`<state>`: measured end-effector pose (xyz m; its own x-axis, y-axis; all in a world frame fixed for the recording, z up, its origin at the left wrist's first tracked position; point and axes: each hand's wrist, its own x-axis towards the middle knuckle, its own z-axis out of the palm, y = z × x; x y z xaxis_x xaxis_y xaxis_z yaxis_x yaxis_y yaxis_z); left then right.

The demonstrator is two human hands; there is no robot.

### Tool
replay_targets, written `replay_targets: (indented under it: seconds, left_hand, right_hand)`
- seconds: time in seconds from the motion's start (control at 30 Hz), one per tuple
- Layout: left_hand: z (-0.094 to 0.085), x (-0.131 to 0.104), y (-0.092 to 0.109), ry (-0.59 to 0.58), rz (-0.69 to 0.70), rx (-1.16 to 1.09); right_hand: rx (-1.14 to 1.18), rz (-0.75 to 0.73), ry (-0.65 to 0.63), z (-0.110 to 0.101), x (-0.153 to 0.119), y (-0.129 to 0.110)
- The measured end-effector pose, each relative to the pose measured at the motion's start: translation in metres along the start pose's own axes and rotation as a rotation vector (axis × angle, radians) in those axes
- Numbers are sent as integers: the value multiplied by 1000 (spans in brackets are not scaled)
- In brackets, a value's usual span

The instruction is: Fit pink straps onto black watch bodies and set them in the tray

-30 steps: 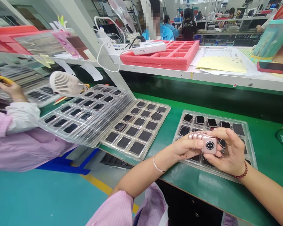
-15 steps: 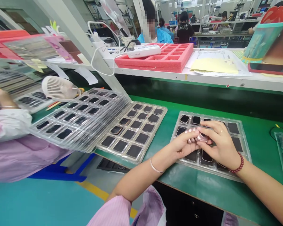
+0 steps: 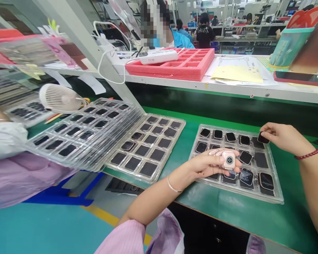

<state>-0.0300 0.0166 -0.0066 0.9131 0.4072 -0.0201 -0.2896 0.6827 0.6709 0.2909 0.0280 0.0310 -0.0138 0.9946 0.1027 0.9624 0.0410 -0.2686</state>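
Observation:
My left hand (image 3: 212, 163) is closed on a pink watch case (image 3: 228, 160), whose round sensor back faces up. It hovers over the middle of a clear plastic tray (image 3: 278, 192) with dark watch screens in its compartments. At the tray's back right corner, my right hand (image 3: 282, 135) pinches a small dark watch piece (image 3: 263, 138) between thumb and fingers. A black screen (image 3: 266, 181) lies in the front right compartment. Part of the tray's middle is hidden under my left hand.
Left of the tray lies another tray (image 3: 157, 173) with dark pads, beside a leaning stack of clear trays (image 3: 87, 155). A white fan (image 3: 58, 98) stands behind the stack. On the shelf sits a red foam box (image 3: 196, 72). A co-worker's sleeve (image 3: 6, 141) is at far left.
My right hand has left my left hand and moved right to the tray's back corner, now with a dark piece. The pink case in my left hand now shows its sensor back.

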Motion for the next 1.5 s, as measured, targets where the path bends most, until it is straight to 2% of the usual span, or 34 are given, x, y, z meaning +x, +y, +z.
replay_targets:
  seconds: [0.1, 0.17, 0.33, 0.47, 0.53, 0.63, 0.77, 0.83, 0.93, 1.1, 1.5]
  left_hand:
    - [-1, -1, 0, -112, -11, 31]
    - [-1, -1, 0, -145, -5, 41]
    - [1, -2, 1, -164, 9, 16]
    - [2, -3, 3, -141, 10, -10]
    - [2, -3, 3, -124, 7, -21]
    - [2, -2, 3, -98, 3, -34]
    - [2, -3, 3, -47, -4, -34]
    - [3, -4, 3, -25, 4, -24]
    - [3, -5, 2, -17, 23, 8]
    - [1, -3, -2, 10, 57, 28]
    - [1, -4, 0, -53, 28, 25]
  right_hand:
    - [29, 7, -215, 7, 4, 12]
    - [-11, -6, -257, 12, 4, 10]
    - [-232, 13, -149, 24, 3, 4]
    - [-344, -32, -157, 27, 0, 1]
    - [-365, -58, -133, 23, -5, -9]
    - [-287, -183, 12, 9, -22, -40]
    - [37, -462, 199, -14, -55, -97]
    - [106, -554, 206, -18, -68, -120]
    - [123, -625, 177, -10, -77, -137]
    - [110, -666, 172, 8, -75, -141]
    - [165, -682, 188, 9, -73, -140]
